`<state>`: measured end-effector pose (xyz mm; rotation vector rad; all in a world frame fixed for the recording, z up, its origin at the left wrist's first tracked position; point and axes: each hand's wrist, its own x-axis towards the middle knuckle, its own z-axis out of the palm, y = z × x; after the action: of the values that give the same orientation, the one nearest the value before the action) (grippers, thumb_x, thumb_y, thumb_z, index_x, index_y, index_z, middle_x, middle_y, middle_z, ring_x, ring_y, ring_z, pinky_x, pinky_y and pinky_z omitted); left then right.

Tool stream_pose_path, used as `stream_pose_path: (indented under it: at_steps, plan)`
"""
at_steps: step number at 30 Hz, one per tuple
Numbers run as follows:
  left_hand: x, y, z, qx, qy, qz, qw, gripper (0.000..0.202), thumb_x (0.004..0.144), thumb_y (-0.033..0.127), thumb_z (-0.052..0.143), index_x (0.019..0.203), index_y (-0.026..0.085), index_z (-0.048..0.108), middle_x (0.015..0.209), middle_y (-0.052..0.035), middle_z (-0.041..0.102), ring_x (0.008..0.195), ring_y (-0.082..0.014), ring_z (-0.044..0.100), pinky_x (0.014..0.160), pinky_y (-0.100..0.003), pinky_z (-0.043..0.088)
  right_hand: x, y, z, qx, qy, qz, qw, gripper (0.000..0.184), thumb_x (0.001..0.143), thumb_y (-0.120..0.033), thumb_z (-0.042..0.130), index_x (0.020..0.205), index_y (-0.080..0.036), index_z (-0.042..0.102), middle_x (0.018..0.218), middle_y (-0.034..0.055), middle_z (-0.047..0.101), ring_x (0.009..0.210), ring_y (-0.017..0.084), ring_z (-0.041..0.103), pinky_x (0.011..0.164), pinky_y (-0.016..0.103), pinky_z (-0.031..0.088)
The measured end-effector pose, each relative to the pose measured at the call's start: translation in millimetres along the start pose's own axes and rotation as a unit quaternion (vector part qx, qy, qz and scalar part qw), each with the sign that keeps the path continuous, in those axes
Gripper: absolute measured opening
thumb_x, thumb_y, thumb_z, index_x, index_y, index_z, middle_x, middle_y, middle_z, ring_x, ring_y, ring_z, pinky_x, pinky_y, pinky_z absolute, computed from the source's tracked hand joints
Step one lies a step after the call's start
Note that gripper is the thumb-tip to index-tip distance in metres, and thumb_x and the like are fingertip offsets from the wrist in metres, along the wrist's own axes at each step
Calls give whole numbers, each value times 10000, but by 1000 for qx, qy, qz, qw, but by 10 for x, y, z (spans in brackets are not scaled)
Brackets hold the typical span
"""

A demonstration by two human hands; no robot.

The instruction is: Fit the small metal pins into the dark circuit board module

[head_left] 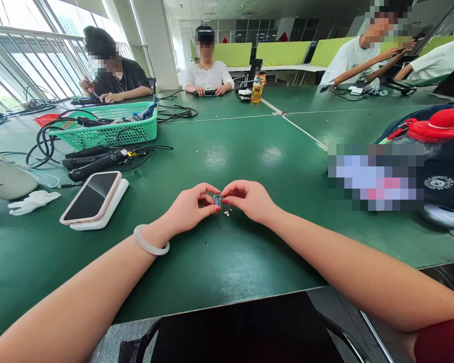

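My left hand (pixel 191 207) and my right hand (pixel 249 199) meet over the middle of the green table (pixel 219 257). Both pinch a tiny blue circuit board (pixel 217 200) between thumb and fingertips, one hand on each side. A small metal part (pixel 227 213) lies on the table just below the board, untouched. A pale bangle (pixel 150 243) circles my left wrist.
A phone (pixel 92 195) rests on a white block at left, beside black tools and cables (pixel 94 162) and a green basket (pixel 109 126). A white glove (pixel 32 201) lies far left. A dark bag with a red-lidded bottle (pixel 439 128) sits right. Several people sit around the far side.
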<state>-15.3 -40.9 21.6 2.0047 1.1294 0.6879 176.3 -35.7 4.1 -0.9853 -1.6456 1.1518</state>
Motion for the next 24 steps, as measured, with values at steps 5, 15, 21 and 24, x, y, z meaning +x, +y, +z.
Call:
stream_pose_path:
  at_steps: [5,15,21,24]
  plan:
    - [-9,3,-1,42,6,16,999,293,757,313,632,1014,205,539,796,-3,691,742,-158,632,742,-310,473,19,12,12,34,-15,-1,999,222,625,-201,682,820,-171,580,757,-1,624,698,117,594,715,292,508]
    - [-18,21,-11,158,11,43,986,322,798,331,582,1107,244,559,884,3,702,741,-160,637,732,-297,467,-4,4,27,5,-17,15,1000,269,664,-114,625,910,-189,545,723,-17,620,692,127,627,735,307,519]
    - [-33,50,-21,212,7,61,975,328,827,341,537,1143,257,561,893,4,694,726,-154,633,688,-281,457,-19,21,21,-34,-11,-5,999,360,677,-92,618,1008,-206,533,704,-39,609,655,108,614,718,283,516]
    - [-39,77,-30,224,-2,67,972,334,839,347,520,1160,263,558,895,6,695,740,-157,635,685,-281,459,-22,29,16,-55,-18,-13,998,393,684,-91,617,1048,-214,536,714,-41,607,649,102,603,714,279,515]
